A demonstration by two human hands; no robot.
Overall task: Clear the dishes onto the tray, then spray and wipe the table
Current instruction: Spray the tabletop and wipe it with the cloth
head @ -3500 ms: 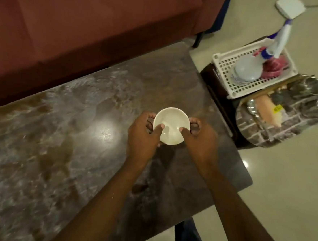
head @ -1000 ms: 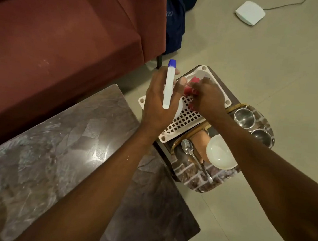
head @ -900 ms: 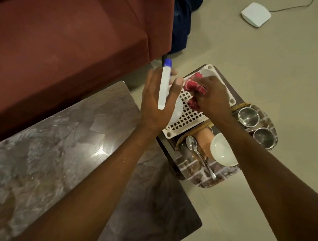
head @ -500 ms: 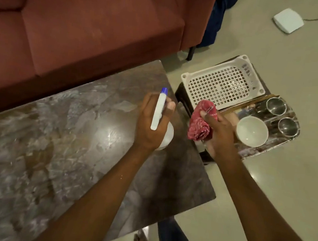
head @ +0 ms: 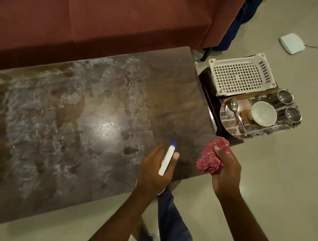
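My left hand grips a white spray bottle with a blue tip, held over the near right corner of the dark marble table. My right hand holds a bunched red cloth just off the table's right edge. On a low stand to the right, the patterned tray carries a white bowl, a spoon and two steel cups.
An empty white perforated basket sits behind the tray on the same stand. A red sofa runs along the table's far side. A white box with a cable lies on the floor. My leg stands below the table's near edge.
The bowl went from both hands on the table to the tray. My hands took the bottle and cloth from the basket and brought them back over the table's right end.
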